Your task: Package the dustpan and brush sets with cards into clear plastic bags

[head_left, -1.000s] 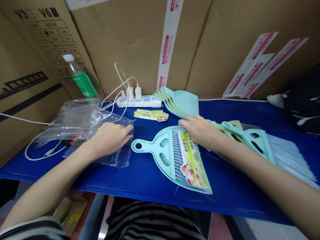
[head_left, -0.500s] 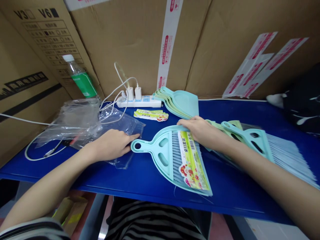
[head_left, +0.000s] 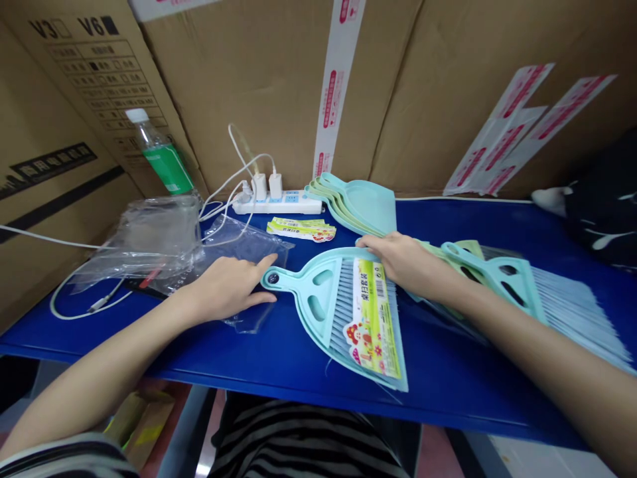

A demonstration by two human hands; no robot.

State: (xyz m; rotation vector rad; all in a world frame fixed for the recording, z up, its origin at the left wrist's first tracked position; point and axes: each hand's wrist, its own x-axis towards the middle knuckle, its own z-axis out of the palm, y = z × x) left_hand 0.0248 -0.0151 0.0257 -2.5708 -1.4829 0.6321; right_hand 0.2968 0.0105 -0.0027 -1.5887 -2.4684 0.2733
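A light-blue dustpan point(head_left: 315, 342) lies on the blue table with a matching hand brush point(head_left: 316, 292) nested in it. Across the bristles rests a yellow-green printed label card point(head_left: 373, 318). My right hand point(head_left: 398, 259) grips the dustpan's far edge, its fingertips partly hidden. At the handle's end, my left hand point(head_left: 226, 285) has thumb and index finger spread apart, holding nothing. Under and beside that hand is a clear plastic bag point(head_left: 249, 242). Right of my right hand, more brushes point(head_left: 527, 282) in blue and green lie together, partly covered by my forearm.
Stacked dustpans point(head_left: 371, 202) stand at the back, near spare label cards point(head_left: 301, 228) and a white power strip point(head_left: 279, 203) with cables. On the left are more clear bags point(head_left: 159, 229) and a green-labelled bottle point(head_left: 166, 166). Cardboard point(head_left: 259, 79) walls the back.
The dustpan with its brush and card has shifted slightly left and turned, its wide end swinging left. My left thumb and index finger have spread apart. My right hand keeps its grip.
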